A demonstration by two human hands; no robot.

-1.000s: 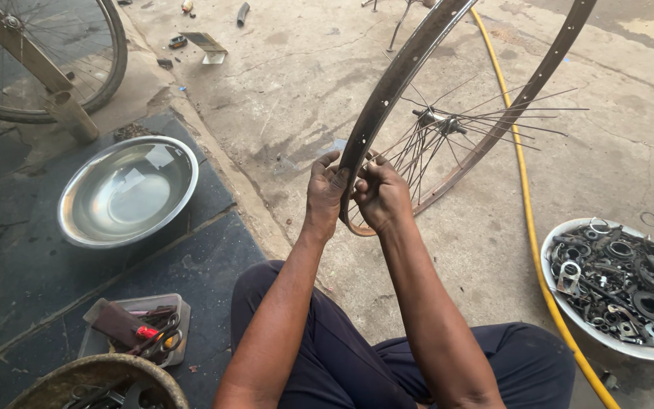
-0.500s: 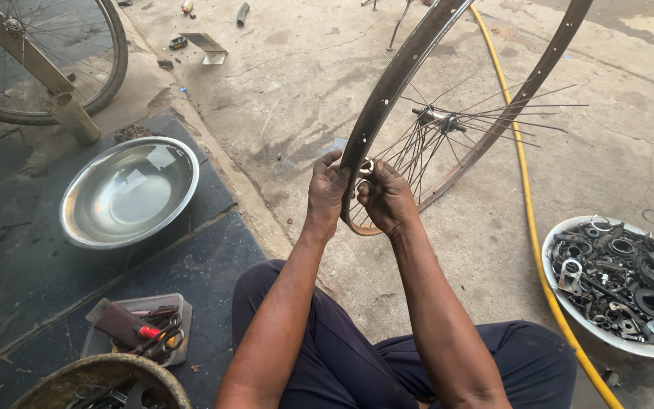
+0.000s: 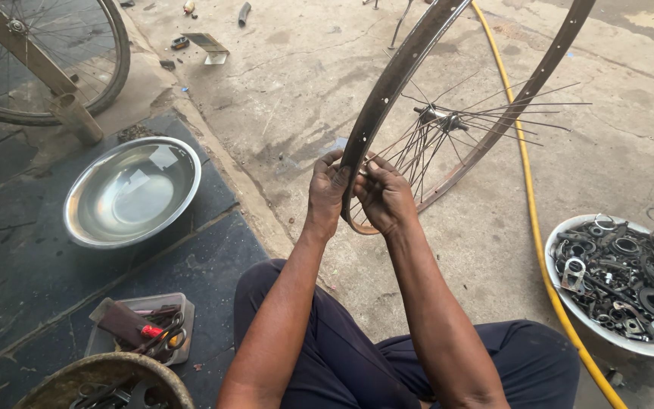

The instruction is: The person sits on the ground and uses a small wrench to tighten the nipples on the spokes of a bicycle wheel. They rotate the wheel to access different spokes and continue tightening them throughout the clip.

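Observation:
A bare bicycle wheel rim [image 3: 399,72] stands upright in front of me, with a hub [image 3: 437,117] and loose spokes [image 3: 509,113] fanning out to the right. My left hand [image 3: 327,189] grips the outside of the rim near its bottom. Just inside the rim, my right hand [image 3: 384,197] pinches a spoke end with closed fingers against the rim wall. Both hands touch each other across the metal. I sit on the ground with my legs in dark trousers below.
A shiny empty metal bowl [image 3: 132,193] lies at the left. A white basin [image 3: 569,295] of metal parts sits at the right, beside a yellow hose [image 3: 527,197]. A small plastic tray [image 3: 145,329] with tools and a woven basket [image 3: 107,382] are near my left knee. Another bicycle wheel [image 3: 54,57] stands at the upper left.
My hands have stayed at the rim's lower part, the right fingers shifting slightly on the spoke end. The rim has barely moved.

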